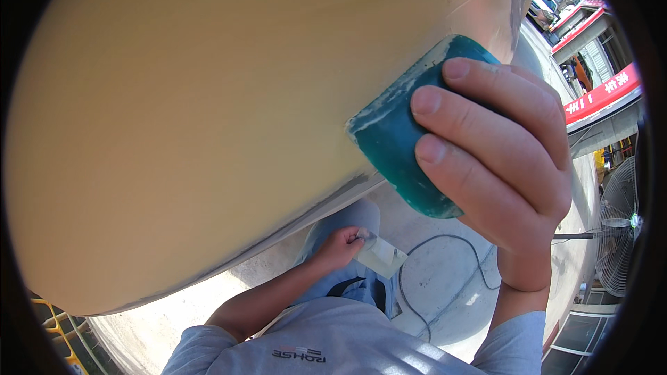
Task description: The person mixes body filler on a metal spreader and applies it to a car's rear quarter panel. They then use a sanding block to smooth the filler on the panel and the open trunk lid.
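My right hand (507, 139) grips a teal flexible putty spreader (399, 135), its fingers laid across the face. Pale dried residue streaks the spreader's left edge, which lies against or very near a large beige-coated vehicle panel (194, 111); I cannot tell if they touch. Lower down, near my lap, my left hand (340, 246) is closed on the end of a flat, pale rectangular plate (381, 255). Part of the plate sits behind the fingers.
A dark cable (479, 264) loops over the concrete floor (445, 292). To the right stands a caged fan (617, 222), below red-and-white beams (604, 94). Yellow metal bars (59, 333) show at the lower left. The panel's lower edge curves above my legs.
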`<state>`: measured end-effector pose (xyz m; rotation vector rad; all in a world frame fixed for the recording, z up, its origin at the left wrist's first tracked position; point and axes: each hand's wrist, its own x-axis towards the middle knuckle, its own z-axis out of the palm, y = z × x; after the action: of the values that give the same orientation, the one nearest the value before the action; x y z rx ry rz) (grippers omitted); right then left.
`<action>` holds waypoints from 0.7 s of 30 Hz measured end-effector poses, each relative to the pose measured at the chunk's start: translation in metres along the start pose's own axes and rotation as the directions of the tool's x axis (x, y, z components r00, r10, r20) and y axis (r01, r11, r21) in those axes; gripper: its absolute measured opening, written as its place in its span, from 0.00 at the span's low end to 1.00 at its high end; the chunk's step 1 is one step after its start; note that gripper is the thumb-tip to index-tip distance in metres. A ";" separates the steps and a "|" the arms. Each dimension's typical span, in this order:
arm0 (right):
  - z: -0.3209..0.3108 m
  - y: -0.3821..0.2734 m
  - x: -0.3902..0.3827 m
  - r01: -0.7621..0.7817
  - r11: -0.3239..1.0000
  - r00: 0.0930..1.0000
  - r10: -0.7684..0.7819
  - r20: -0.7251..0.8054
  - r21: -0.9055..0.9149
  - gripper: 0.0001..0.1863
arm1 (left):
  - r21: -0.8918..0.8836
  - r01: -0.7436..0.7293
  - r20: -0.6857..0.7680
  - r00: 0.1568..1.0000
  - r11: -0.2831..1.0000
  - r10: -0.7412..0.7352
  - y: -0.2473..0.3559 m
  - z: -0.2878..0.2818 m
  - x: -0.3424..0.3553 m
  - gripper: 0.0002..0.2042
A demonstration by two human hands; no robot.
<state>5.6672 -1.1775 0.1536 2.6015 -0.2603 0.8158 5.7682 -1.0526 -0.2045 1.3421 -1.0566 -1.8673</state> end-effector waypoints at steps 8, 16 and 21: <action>0.003 0.017 -0.002 0.175 0.983 0.984 -0.173 0.036 -0.048 0.32 | -0.060 -0.105 -0.015 0.994 0.993 0.104 -0.024 0.005 0.015 0.12; 0.027 0.000 -0.057 0.054 0.998 0.998 -0.055 -0.034 -0.010 0.18 | -0.170 -0.103 0.100 0.988 0.980 0.121 -0.036 0.003 0.020 0.12; 0.039 -0.005 -0.102 0.043 0.995 0.999 -0.042 0.009 -0.086 0.15 | -0.148 -0.061 0.081 0.994 0.987 0.073 -0.036 0.004 0.020 0.12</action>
<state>5.6056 -1.1837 0.0632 2.5216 -0.2362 0.7640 5.7573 -1.0495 -0.2445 1.1387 -0.9747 -1.9273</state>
